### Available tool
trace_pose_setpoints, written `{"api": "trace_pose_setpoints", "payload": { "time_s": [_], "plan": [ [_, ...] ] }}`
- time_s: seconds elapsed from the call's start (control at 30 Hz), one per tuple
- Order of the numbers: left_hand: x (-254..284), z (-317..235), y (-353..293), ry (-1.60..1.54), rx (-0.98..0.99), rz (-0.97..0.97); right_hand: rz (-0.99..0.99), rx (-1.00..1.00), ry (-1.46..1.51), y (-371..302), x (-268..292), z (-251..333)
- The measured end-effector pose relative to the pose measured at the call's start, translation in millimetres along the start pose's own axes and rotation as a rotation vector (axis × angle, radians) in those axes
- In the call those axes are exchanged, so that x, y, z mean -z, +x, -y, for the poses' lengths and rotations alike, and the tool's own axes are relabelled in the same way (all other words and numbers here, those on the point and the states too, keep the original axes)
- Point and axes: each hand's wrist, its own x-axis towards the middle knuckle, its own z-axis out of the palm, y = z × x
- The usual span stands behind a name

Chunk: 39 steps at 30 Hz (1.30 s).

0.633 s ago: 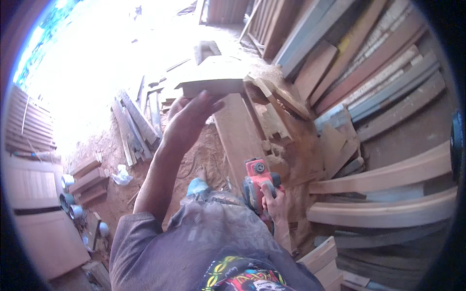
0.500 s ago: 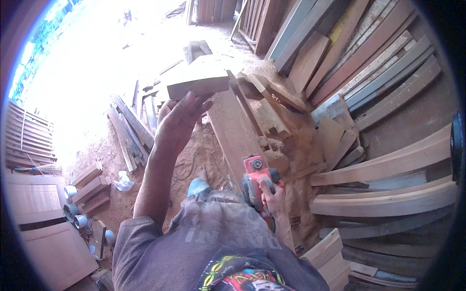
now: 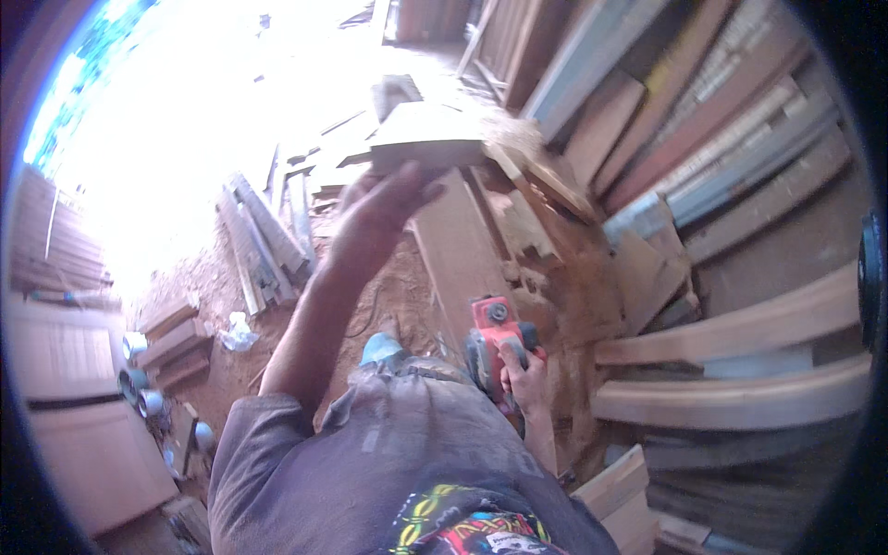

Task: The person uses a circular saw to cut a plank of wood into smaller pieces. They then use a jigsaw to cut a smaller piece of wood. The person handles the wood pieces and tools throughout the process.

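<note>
A short, thick piece of wood (image 3: 427, 154) is raised over the far end of a long plank (image 3: 460, 242), its top washed out by glare. My left hand (image 3: 396, 192) is stretched forward and closed at its near edge; motion blurs the fingers, and some are hidden. My right hand (image 3: 524, 370) is wrapped round the handle of a red and dark grey electric hand planer (image 3: 496, 344). The planer is at the near end of the plank, close to my body. Whether its sole touches the plank cannot be seen.
Stacked boards (image 3: 740, 393) and leaning planks (image 3: 638, 157) crowd the right side. Offcuts (image 3: 264, 240) lie on the sawdust-covered ground at left. Farther left are panelled wooden doors (image 3: 97, 472), round tins (image 3: 135, 381) and a plastic bag (image 3: 238, 335).
My left hand and the piece of wood have moved right, and the piece now lies more level. The planer in my right hand stays nearly in place. The whole view has shifted slightly.
</note>
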Motion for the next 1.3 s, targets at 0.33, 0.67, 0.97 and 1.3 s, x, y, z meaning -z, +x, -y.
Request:
{"api": "trace_pose_setpoints", "payload": {
  "time_s": [0.33,0.67,0.97,1.3],
  "plan": [
    [-43.5,2.4,8.3,-0.165,-0.001,0.004,-0.007,-0.041,-0.005,-3.7,3.1,4.1],
    [-49.9,5.9,12.7,-0.138,0.011,-0.005,-0.025,-0.031,-0.047,-1.7,4.9,0.7],
    [-32.0,0.0,0.5,-0.087,-0.021,-0.014,-0.026,-0.001,-0.052,-1.3,2.0,-2.4],
    [-19.2,-3.9,-4.5,-0.015,-0.005,0.037,-0.034,0.02,-0.014,-0.7,0.1,-0.9]
  ]
}}
